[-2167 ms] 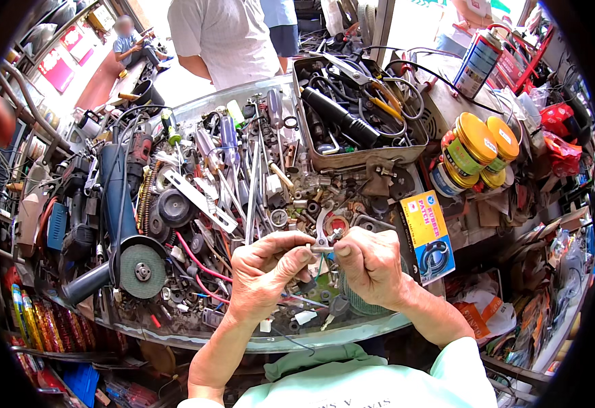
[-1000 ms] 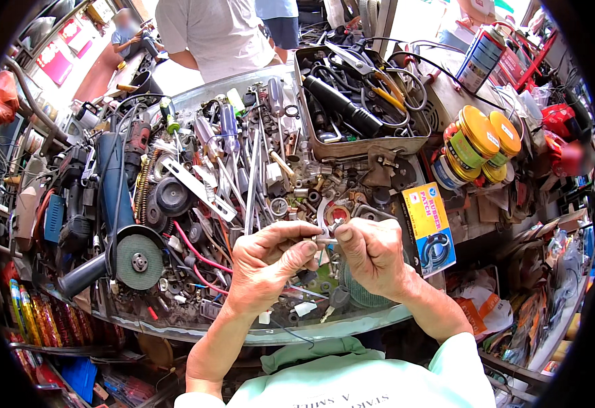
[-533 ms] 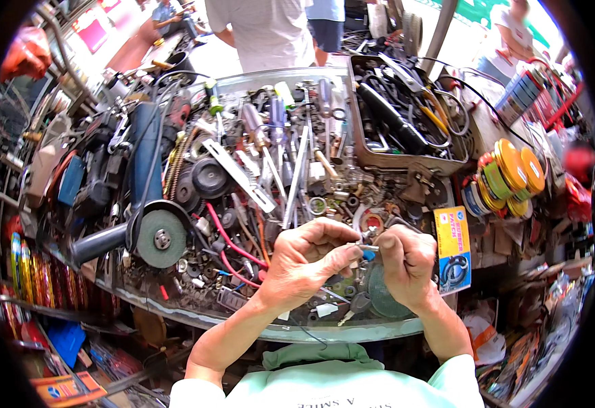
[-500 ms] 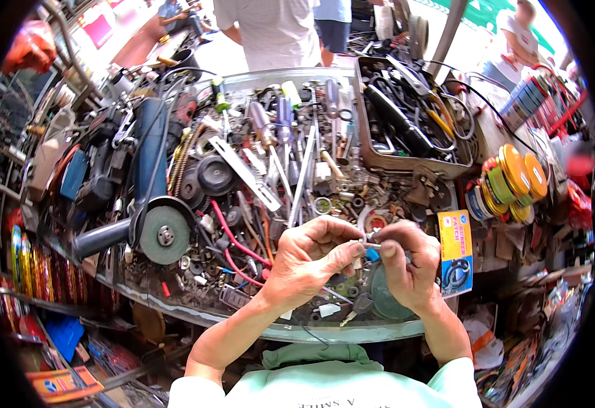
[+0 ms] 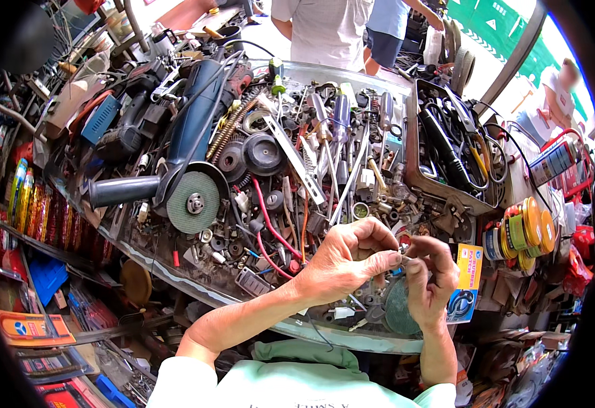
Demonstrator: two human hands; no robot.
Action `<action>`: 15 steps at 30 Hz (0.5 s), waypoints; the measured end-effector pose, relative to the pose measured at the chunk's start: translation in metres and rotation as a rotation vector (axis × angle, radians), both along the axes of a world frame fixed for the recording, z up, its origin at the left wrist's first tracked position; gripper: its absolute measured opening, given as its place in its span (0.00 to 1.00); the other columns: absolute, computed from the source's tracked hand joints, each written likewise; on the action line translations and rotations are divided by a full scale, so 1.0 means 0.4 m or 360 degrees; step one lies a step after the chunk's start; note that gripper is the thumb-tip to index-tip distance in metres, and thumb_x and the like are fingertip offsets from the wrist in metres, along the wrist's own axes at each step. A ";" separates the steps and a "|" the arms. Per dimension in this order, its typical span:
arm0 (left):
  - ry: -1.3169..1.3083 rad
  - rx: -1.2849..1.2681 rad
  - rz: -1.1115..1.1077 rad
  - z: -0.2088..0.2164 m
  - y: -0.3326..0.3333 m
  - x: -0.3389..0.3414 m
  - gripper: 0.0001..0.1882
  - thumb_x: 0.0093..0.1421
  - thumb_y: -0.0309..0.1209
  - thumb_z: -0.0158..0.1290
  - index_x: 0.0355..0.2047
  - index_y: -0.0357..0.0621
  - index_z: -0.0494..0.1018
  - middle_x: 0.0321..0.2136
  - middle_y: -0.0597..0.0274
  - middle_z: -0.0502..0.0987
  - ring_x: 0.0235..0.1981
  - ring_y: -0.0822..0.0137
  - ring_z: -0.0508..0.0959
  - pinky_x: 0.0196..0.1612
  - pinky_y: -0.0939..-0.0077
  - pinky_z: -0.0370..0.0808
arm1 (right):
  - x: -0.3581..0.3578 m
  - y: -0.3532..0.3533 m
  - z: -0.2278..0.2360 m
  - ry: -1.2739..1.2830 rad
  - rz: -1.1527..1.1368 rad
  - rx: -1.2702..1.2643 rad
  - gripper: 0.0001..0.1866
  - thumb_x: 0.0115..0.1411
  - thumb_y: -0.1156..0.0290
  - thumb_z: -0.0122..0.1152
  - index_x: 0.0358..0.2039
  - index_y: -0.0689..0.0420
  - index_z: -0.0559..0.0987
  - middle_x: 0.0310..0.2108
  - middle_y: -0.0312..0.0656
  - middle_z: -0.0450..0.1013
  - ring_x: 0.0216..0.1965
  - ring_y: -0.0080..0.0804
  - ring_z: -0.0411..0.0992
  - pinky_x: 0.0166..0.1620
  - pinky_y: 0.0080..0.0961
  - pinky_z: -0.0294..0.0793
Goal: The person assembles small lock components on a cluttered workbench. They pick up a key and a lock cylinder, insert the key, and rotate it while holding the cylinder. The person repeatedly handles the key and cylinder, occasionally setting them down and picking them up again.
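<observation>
Above the near right part of a cluttered workbench, my two hands meet fingertip to fingertip. A small, thin metal-looking piece (image 5: pixel 404 257) sits between them, mostly covered by the fingers; its exact kind cannot be made out. My left hand (image 5: pixel 341 266) pinches it from the left with thumb and forefinger. From the other side my right hand (image 5: pixel 433 282) grips it the same way, its thumb close to the left thumb. Beneath the hands lie a green abrasive disc (image 5: pixel 400 306) and a small white plastic piece (image 5: pixel 342 313).
An angle grinder (image 5: pixel 195 122) lies at the left, its disc facing up. Screwdrivers (image 5: pixel 341 115), a slotted metal strip (image 5: pixel 294 158) and red tubing (image 5: pixel 265 204) crowd the middle. A tool-filled metal box (image 5: pixel 416 178) and yellow-lidded tins (image 5: pixel 532 221) stand right. People (image 5: pixel 328 34) stand beyond the bench.
The view has turned and tilted, so the bench sits slanted and farther right in the picture. Both hands stay together, pinching the small piece.
</observation>
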State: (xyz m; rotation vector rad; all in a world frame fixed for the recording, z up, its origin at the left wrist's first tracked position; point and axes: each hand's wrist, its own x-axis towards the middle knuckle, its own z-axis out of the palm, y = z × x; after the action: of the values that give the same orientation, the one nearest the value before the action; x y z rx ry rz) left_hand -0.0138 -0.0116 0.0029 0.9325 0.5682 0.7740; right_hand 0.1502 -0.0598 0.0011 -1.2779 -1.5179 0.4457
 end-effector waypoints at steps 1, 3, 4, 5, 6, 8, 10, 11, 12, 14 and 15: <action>0.0010 0.0002 0.0014 -0.001 0.001 -0.002 0.11 0.59 0.26 0.56 0.40 0.34 0.70 0.31 0.61 0.77 0.28 0.76 0.76 0.30 0.84 0.75 | -0.016 0.004 0.017 0.0074 -0.0061 0.0035 0.07 0.59 0.74 0.59 0.27 0.63 0.75 0.19 0.41 0.69 0.14 0.29 0.66 0.19 0.21 0.62; 0.0028 0.0007 0.0026 0.000 0.004 -0.005 0.10 0.60 0.26 0.55 0.40 0.34 0.70 0.31 0.61 0.77 0.28 0.77 0.76 0.30 0.84 0.75 | 0.003 -0.005 0.014 -0.0085 0.0020 0.0004 0.06 0.58 0.75 0.59 0.27 0.63 0.75 0.20 0.42 0.70 0.15 0.30 0.66 0.19 0.21 0.62; 0.0026 0.0028 0.0011 0.003 0.006 -0.007 0.10 0.60 0.26 0.56 0.40 0.34 0.70 0.32 0.61 0.77 0.28 0.77 0.76 0.30 0.84 0.75 | 0.010 -0.007 0.000 -0.0136 0.0041 0.0013 0.06 0.58 0.75 0.59 0.27 0.63 0.75 0.19 0.42 0.70 0.15 0.30 0.66 0.19 0.21 0.62; 0.0023 0.0045 0.0014 0.004 0.005 -0.009 0.10 0.60 0.26 0.56 0.39 0.34 0.71 0.32 0.61 0.77 0.28 0.77 0.76 0.30 0.84 0.75 | 0.015 -0.007 -0.011 -0.0186 0.0061 0.0022 0.05 0.58 0.75 0.59 0.27 0.63 0.75 0.19 0.41 0.70 0.15 0.30 0.66 0.19 0.21 0.62; 0.0016 0.0057 0.0005 0.003 0.004 -0.004 0.10 0.59 0.26 0.56 0.39 0.34 0.71 0.32 0.60 0.77 0.28 0.76 0.77 0.30 0.84 0.75 | 0.022 -0.010 -0.014 -0.0183 0.0073 -0.0012 0.07 0.60 0.76 0.56 0.25 0.63 0.74 0.16 0.40 0.68 0.13 0.29 0.64 0.18 0.21 0.61; 0.0025 0.0053 0.0006 0.007 0.001 0.001 0.10 0.59 0.25 0.56 0.39 0.34 0.71 0.32 0.60 0.77 0.28 0.76 0.77 0.30 0.84 0.75 | 0.033 -0.008 -0.025 -0.0187 0.0140 0.0026 0.08 0.61 0.75 0.54 0.24 0.63 0.74 0.15 0.40 0.67 0.12 0.29 0.64 0.18 0.22 0.61; 0.0059 0.0028 0.0024 0.021 -0.001 0.007 0.08 0.59 0.24 0.56 0.37 0.34 0.70 0.29 0.61 0.76 0.27 0.77 0.76 0.30 0.82 0.76 | 0.049 -0.008 -0.036 -0.0181 0.0115 0.0055 0.10 0.62 0.76 0.51 0.24 0.63 0.75 0.13 0.38 0.66 0.11 0.28 0.63 0.18 0.22 0.62; 0.0005 0.0029 0.0087 0.008 0.002 0.010 0.09 0.58 0.23 0.56 0.38 0.33 0.70 0.29 0.60 0.76 0.26 0.76 0.76 0.30 0.82 0.76 | 0.037 -0.008 -0.031 -0.0012 0.0078 -0.0059 0.05 0.59 0.77 0.53 0.26 0.63 0.75 0.15 0.38 0.68 0.12 0.24 0.64 0.18 0.19 0.62; -0.0021 0.0008 0.0107 0.006 0.004 0.004 0.09 0.58 0.23 0.56 0.38 0.33 0.70 0.29 0.60 0.76 0.26 0.76 0.76 0.30 0.82 0.76 | 0.018 -0.001 -0.011 0.0021 0.0050 -0.0022 0.03 0.57 0.78 0.56 0.28 0.64 0.75 0.17 0.39 0.69 0.12 0.23 0.64 0.18 0.19 0.62; -0.0024 0.0007 0.0154 0.003 0.006 -0.003 0.10 0.58 0.24 0.56 0.38 0.32 0.70 0.30 0.59 0.77 0.26 0.75 0.77 0.31 0.82 0.76 | 0.012 0.012 -0.012 0.0032 0.0078 0.0105 0.05 0.54 0.79 0.61 0.31 0.64 0.76 0.21 0.40 0.71 0.14 0.22 0.65 0.18 0.17 0.63; 0.0002 0.0026 0.0175 0.005 0.006 -0.005 0.10 0.58 0.24 0.56 0.39 0.32 0.70 0.31 0.58 0.77 0.27 0.74 0.78 0.31 0.81 0.76 | 0.017 0.015 -0.030 0.0015 0.0131 0.0192 0.07 0.52 0.79 0.63 0.32 0.64 0.76 0.22 0.41 0.72 0.14 0.22 0.66 0.18 0.17 0.63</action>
State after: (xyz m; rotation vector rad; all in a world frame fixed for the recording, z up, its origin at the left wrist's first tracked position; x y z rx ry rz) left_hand -0.0159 -0.0092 0.0048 0.9228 0.6192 0.8779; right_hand 0.1571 -0.0538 -0.0108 -1.1219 -1.5699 0.4061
